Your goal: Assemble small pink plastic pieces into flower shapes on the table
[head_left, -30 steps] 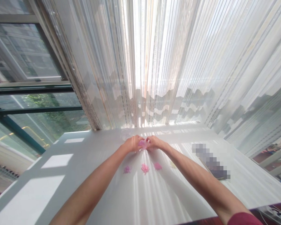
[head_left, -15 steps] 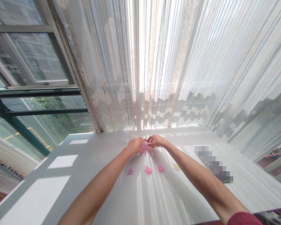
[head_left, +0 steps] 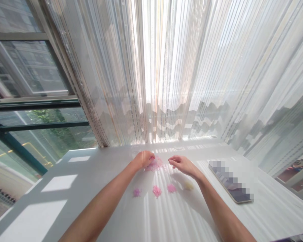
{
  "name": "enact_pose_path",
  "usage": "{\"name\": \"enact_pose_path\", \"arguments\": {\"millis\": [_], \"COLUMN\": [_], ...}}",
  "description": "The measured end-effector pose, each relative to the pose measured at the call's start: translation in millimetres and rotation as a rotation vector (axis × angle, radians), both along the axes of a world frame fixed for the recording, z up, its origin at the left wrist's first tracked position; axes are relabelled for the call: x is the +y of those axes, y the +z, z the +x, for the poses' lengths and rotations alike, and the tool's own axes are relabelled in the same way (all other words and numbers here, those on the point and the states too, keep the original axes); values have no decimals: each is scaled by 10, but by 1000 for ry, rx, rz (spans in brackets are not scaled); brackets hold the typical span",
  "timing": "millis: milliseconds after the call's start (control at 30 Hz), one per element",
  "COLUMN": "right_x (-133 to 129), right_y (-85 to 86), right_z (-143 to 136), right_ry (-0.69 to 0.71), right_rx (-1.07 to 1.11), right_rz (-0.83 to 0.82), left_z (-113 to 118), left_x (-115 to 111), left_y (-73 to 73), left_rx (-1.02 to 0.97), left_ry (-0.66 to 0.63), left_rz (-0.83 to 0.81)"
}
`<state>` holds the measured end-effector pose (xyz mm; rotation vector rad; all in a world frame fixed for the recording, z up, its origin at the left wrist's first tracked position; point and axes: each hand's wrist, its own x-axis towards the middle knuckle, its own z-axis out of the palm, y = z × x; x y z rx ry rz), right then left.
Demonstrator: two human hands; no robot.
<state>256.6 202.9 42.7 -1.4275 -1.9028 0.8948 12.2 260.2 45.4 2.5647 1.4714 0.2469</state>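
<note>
A loose pile of thin pink strands or loops [head_left: 155, 164], perhaps small rubber bands, lies toward the back of the white table. My left hand [head_left: 143, 159] rests at the pile's left edge, fingers curled together; what they pinch is too small to make out. Just right of the pile, my right hand [head_left: 182, 164] hovers with thumb and fingertips together, apart from the strands. Nearer me runs a row of small heaps: a purple heap [head_left: 136, 192], a reddish-pink heap [head_left: 157, 191], a pink heap [head_left: 171, 188] and a pale yellow heap [head_left: 189, 185] beside my right forearm.
A phone [head_left: 238, 196], its screen blurred out, lies on the white table [head_left: 111, 222] right of my right arm. Sheer striped curtains [head_left: 166, 74] hang along the back edge. A window [head_left: 37, 67] stands at the left. Clear round items [head_left: 135, 150] sit behind my left hand.
My right hand has drawn away from the pile, to the right and toward me. My left hand stays at the pile. The whole view has shifted slightly.
</note>
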Motion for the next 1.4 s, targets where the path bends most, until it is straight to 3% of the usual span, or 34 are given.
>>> {"name": "enact_pose_path", "arguments": {"millis": [367,700,967,1200,1400], "right_x": [-95,-129,-203,-223,-234], "right_y": [-211,-250,-181,-188,-167], "right_z": [94,11,8,-4,-7], "right_ry": [-174,-156,-150,-142,-137], "right_rx": [-12,-124,-139,-136,-132], "right_rz": [195,246,236,227,227], "left_z": [-76,56,109,182,132], "left_x": [-16,-98,-142,-125,-46], "left_y": [229,67,76,46,122], "left_rx": [-53,89,216,209,157], "left_ry": [-80,-56,-90,-89,-85], "left_rz": [38,24,-26,-10,27]}}
